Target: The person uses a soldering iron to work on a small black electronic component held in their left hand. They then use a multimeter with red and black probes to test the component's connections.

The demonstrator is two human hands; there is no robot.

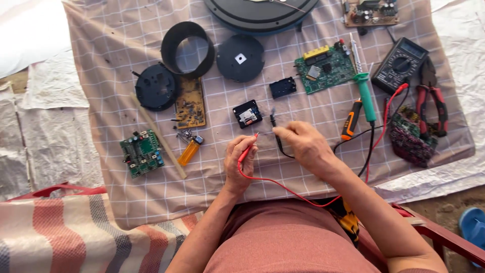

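- head view: the checked cloth (pixel 283 167) covers the counter; a bare strip of it lies open between the hands and the parts, while its right side is crowded with tools.
- the left hand (pixel 240 164) is clenched on the red probe (pixel 247 150), a slim red stick, tip pointing up toward a small black module (pixel 247 113); its red lead (pixel 283 187) loops back over the lap.
- the right hand (pixel 303 144) pinches the black probe (pixel 274 126), thin and dark, tip just below and to the right of the module, not touching it.
- both leads run right to the multimeter (pixel 400 64).
- near on the right: an orange screwdriver (pixel 351 120), a green-handled soldering iron (pixel 365 93), red pliers (pixel 432 101).
- farther up: a green circuit board (pixel 326 70) and a small black box (pixel 282 87).
- left: a yellow lighter (pixel 189 150), a smaller green board (pixel 142 153), a brown board (pixel 190 103).
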